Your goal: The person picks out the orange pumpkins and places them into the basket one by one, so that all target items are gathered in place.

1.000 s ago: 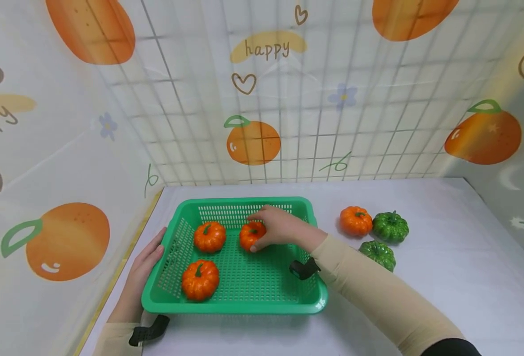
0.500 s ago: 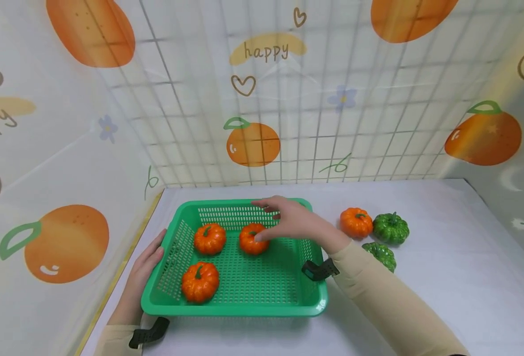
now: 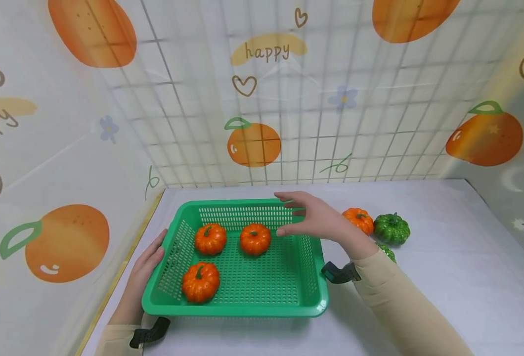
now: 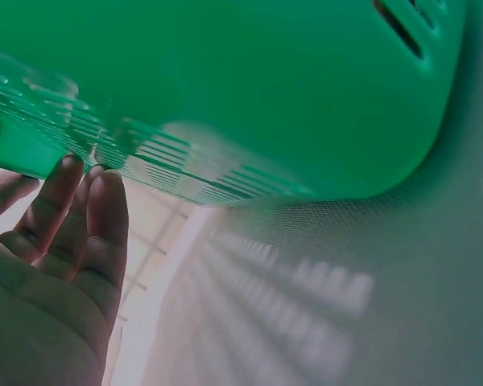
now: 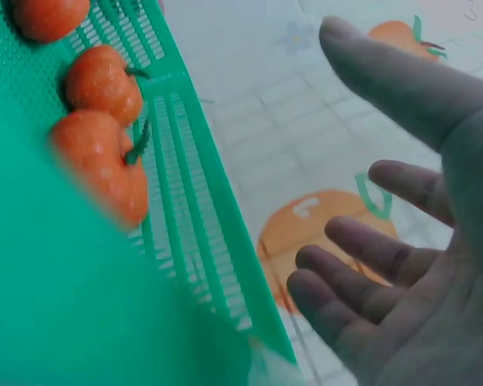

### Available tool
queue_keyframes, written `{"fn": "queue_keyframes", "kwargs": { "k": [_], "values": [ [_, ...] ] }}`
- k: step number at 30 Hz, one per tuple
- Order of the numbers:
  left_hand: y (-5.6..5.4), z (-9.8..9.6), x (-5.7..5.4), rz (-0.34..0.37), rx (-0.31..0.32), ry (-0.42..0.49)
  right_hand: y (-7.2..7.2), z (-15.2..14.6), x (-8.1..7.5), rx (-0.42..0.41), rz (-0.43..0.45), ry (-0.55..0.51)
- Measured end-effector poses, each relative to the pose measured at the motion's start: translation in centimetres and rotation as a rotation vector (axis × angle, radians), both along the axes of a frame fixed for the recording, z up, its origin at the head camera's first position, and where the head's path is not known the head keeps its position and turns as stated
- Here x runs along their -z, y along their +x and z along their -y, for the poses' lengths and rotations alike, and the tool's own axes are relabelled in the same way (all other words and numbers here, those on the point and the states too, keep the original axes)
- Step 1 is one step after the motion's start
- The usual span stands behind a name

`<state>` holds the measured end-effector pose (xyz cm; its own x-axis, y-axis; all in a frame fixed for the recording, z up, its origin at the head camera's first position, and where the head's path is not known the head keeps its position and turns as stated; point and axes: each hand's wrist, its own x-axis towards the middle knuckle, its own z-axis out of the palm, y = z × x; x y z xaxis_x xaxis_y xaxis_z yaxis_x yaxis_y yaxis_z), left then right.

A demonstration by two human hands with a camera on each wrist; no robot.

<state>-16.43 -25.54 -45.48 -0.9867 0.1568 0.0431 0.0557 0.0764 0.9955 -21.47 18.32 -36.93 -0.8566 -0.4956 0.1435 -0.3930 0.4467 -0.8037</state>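
Rested straight-fingered left hand [image 3: 141, 271] against green basket [image 3: 235, 310], presumably for steadiness; held right hand [image 3: 314, 217] spread, empty, with orange pumpkin [image 3: 255, 240] just leftward.

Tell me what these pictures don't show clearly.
Head view: much of the nearer green pumpkin, behind the right sleeve.
Head view: part of the outside orange pumpkin, behind the right hand.
Left wrist view: what the basket holds, behind its wall.
Right wrist view: one pumpkin cut by the top edge.

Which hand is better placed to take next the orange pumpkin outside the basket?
Likely the right hand: it holds nothing and is much nearer to that orange pumpkin. The left hand touches the green basket on its left side.
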Motion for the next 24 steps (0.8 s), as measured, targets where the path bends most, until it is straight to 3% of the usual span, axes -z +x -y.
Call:
{"fn": "queue_keyframes", "kwargs": {
  "k": [10, 16, 24],
  "values": [
    [0.0, 0.1, 0.0, -0.002, 0.001, 0.002, 2.0, -4.6, 0.0, 0.099, 0.034, -0.017],
    [-0.2, 0.1, 0.0, 0.001, -0.030, -0.015, 2.5, -7.2, 0.4, 0.204, 0.043, 0.003],
    [-0.1, -0.1, 0.1, -0.005, -0.017, -0.007, 3.1, -9.9, 1.1, 0.277, 0.076, -0.003]
  ]
}}
